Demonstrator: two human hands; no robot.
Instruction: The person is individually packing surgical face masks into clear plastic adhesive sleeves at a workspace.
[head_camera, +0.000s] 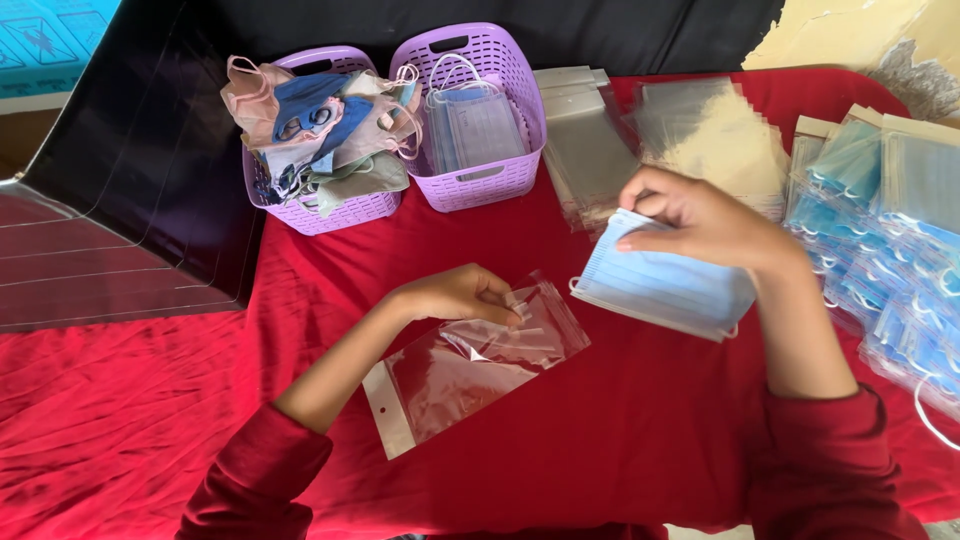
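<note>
My left hand (468, 294) pinches the open end of a clear plastic bag (470, 365) that lies on the red cloth (620, 430), its white header strip toward me. My right hand (700, 218) holds a blue pleated face mask (660, 288) by its upper edge, just right of the bag's mouth and above the cloth. The mask is outside the bag. Both arms wear dark red sleeves.
Two purple baskets stand at the back: the left one (345, 212) heaped with mixed cloth masks, the right one (480, 185) holding blue masks. Stacks of clear bags (590, 150) lie behind my right hand. Bagged blue masks (900, 230) pile at the right edge. A black sheet (150, 150) lies left.
</note>
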